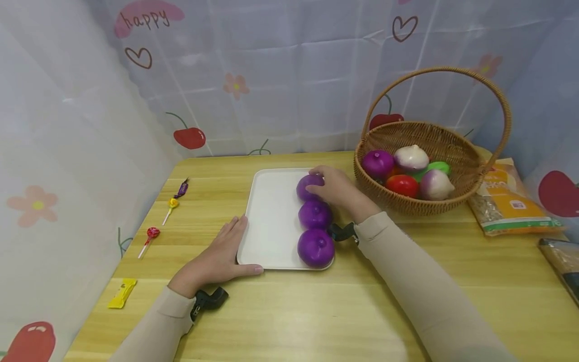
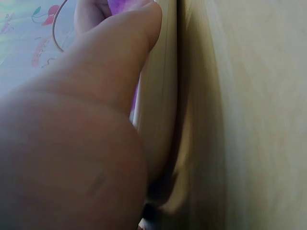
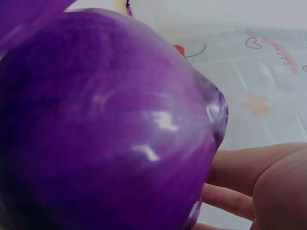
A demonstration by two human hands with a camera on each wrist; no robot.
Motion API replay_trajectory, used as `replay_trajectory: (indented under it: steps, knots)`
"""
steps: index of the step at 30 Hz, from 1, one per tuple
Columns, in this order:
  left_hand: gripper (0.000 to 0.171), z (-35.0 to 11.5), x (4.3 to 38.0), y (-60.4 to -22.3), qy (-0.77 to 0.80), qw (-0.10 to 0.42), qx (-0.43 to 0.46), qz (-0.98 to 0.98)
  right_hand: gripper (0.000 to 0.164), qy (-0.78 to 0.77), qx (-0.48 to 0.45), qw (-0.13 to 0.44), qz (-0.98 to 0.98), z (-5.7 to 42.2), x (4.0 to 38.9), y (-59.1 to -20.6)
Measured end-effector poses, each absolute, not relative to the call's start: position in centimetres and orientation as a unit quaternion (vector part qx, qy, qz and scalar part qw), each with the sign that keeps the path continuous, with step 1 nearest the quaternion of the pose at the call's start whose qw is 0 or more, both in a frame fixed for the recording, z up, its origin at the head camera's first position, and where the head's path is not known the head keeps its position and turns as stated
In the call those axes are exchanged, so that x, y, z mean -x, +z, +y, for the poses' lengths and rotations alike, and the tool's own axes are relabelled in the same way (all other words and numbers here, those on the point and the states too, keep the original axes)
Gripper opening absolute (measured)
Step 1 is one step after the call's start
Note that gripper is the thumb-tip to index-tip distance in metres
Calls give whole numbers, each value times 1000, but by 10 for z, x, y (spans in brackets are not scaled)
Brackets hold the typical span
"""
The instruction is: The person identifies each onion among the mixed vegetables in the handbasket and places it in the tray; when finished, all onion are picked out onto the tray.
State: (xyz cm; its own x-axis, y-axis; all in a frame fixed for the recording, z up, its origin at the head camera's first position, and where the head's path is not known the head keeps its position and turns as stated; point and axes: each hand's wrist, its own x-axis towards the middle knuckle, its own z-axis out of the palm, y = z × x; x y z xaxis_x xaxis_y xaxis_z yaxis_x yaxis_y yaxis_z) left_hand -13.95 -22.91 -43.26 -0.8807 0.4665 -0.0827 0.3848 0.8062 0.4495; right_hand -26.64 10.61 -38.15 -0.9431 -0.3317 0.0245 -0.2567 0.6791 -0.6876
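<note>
Right hand (image 1: 336,188) grips topmost purple onion (image 1: 304,188), center frame.
Left hand (image 1: 219,255), lower left of center: fingers straight, thumb spread wide, at edge of white tray (image 1: 273,221).

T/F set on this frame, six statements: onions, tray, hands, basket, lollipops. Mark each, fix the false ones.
1. Three purple onions stand in a row on the white tray. True.
2. The right hand is on the onion farthest from the person. True.
3. The onions line the tray's left side. False: they line its right side.
4. Two lollipops lie left of the tray; the wicker basket stands to its right. True.
5. The basket holds only purple onions. False: a red piece and a green piece, among others, are in it too.
6. The left hand grips an onion. False: it rests at the tray's near left corner.
</note>
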Motion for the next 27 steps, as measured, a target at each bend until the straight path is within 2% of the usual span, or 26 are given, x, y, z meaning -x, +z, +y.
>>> replay_trajectory:
  steps: [13, 27]
  knots:
    - [138, -230, 140, -435, 216, 98, -224, 945, 53, -366, 155, 57, 916, 108, 264, -379]
    - [138, -231, 140, -435, 218, 98, -222, 945, 50, -368, 164, 37, 914, 109, 263, -371]
